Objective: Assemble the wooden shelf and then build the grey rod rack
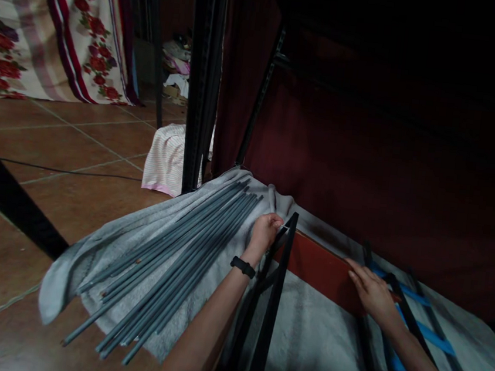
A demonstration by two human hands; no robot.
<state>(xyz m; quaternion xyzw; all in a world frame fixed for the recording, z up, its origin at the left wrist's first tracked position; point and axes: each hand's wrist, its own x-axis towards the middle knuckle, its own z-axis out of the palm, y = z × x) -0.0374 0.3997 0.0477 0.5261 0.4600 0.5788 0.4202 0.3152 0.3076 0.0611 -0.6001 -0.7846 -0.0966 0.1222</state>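
Head view, left hand at black frame, right hand on panel

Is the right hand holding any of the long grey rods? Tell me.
No, the right hand rests on the flat red board, apart from the long grey rods.

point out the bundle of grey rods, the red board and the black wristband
grey rods (pixel 175 263): head view, midway along the bundle on the towel.
red board (pixel 318 268): head view, bare middle of its face.
black wristband (pixel 243 266): head view, strap across the top of the wrist.
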